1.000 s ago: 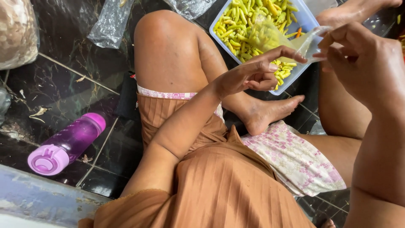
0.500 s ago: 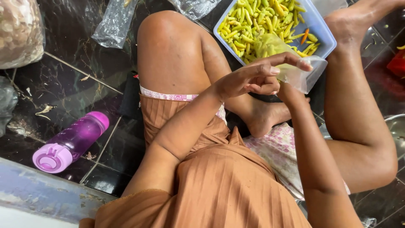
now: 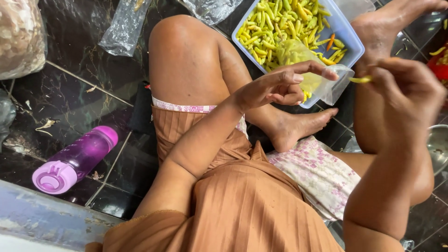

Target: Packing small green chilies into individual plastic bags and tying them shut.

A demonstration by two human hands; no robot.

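Bagging step in hand. Left hand (image 3: 275,88) pinches open the clear bag (image 3: 322,81) at upper right; right hand (image 3: 406,91) grips a yellow chili (image 3: 360,80), which next needs aligning with the bag mouth.

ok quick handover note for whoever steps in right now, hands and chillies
Left hand: holds open a small clear plastic bag partly filled with yellow-green chillies, over the tray's near corner.
Right hand: pinches one yellow chilli beside the bag mouth.
Blue tray: on the floor between the legs, full of loose chillies.
Done: some chillies bagged.
Left: the held chilli is not yet in; most remain in the tray.
Purple bottle lies on the floor at left.
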